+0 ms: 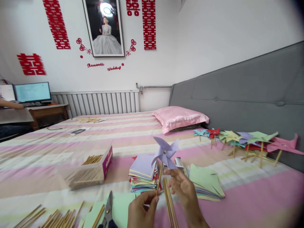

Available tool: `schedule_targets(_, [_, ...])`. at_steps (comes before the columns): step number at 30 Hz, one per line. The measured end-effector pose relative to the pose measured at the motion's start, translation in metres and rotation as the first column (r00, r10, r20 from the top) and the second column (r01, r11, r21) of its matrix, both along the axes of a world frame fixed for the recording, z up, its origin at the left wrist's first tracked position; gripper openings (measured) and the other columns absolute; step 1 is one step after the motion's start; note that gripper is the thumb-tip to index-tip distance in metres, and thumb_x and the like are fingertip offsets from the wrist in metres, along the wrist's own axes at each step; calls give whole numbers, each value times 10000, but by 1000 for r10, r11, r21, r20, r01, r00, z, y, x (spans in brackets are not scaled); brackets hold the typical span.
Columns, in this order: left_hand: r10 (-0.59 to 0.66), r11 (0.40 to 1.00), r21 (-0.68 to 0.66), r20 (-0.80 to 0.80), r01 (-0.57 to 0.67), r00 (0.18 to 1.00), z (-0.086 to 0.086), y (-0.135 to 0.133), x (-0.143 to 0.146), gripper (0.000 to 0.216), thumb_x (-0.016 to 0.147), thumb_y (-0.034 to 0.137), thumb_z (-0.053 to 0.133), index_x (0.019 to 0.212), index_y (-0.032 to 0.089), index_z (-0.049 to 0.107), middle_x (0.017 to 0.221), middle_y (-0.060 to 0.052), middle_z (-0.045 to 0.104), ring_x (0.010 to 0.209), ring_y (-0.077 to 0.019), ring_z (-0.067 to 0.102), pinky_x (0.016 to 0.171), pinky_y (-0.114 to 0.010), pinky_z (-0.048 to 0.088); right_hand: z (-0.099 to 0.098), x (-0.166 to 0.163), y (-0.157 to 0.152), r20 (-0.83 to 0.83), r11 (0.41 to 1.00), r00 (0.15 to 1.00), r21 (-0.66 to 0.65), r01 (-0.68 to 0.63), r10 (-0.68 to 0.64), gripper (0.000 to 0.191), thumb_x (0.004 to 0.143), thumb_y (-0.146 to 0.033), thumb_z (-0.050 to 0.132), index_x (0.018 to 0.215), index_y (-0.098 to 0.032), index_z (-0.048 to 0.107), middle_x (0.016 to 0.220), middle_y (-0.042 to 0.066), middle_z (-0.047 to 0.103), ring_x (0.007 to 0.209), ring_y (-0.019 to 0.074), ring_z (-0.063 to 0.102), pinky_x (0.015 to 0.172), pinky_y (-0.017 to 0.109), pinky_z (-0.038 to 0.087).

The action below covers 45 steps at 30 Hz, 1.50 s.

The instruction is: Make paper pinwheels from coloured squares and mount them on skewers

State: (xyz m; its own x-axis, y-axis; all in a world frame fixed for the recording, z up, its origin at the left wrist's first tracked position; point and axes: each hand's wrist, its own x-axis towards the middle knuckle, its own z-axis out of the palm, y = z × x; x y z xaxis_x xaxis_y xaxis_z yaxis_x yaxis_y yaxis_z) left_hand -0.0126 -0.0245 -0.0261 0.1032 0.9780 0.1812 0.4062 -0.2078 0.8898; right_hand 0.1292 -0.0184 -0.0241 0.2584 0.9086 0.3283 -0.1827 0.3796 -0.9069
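Note:
My left hand [143,209] pinches the lower part of a thin wooden stick that bears a lilac paper pinwheel [164,152]. The pinwheel stands upright, its blades facing me. Close to the stick, just below the blades, my right hand [182,186] has its fingers loosely bent and apart, and I see nothing held in it. Behind my left hand is a stack of coloured paper squares [143,167], lilac on top. Several wooden sticks [169,202] lie between my hands. To the right, a fanned pile of green and other paper [205,182] lies partly behind my right hand.
Scissors [108,209] lie on green paper [123,202] at the front, beside loose sticks [61,218]. A clear box of sticks [87,174] stands left. Finished pinwheels [258,137] line the grey headboard [237,85], near a pink pillow [180,117]. A person's arm [10,103] shows far left.

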Motion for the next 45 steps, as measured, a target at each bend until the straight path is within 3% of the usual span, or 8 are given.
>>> schedule_targets(4, [-94,995,-21,136,98,986,2,0,1,280,742,319,553,885,120,687,793,-89,724,725,-206,640,646,-262,476,-1,-11,-4,236,996,968,8,-85,80,214,748,-344,593,833,-162,664,772,67,676,659,182,596,603,260,461])
schedule_targets(9, [-138,990,-17,178,143,974,3,-1,2,269,761,301,540,889,116,687,838,-111,729,753,-216,656,667,-274,491,-3,-23,-7,243,996,967,41,-86,73,228,740,-356,582,668,-155,660,587,32,619,524,161,564,485,229,438])
schedule_targets(16, [-114,993,-17,-120,113,986,0,-2,3,245,752,194,487,875,151,694,774,-70,729,685,-181,662,579,-218,474,-1,-16,-4,226,997,972,-45,-57,66,237,740,-358,590,656,-147,657,538,-6,544,490,126,467,470,210,381])
schedule_targets(24, [-84,995,16,-316,94,945,-3,-2,2,234,732,160,467,788,182,693,704,-52,717,648,-179,644,595,-220,447,-3,-17,-3,183,992,976,-72,-102,114,242,737,-369,596,655,-145,638,529,-21,508,474,110,438,452,194,359])
schedule_targets(45, [-78,996,7,-362,86,929,-6,-1,1,230,730,141,450,755,184,674,702,-44,706,643,-172,623,588,-213,420,-3,-17,-2,209,988,968,-95,-122,139,296,756,-410,563,651,-135,604,538,-18,483,462,102,420,439,195,343])
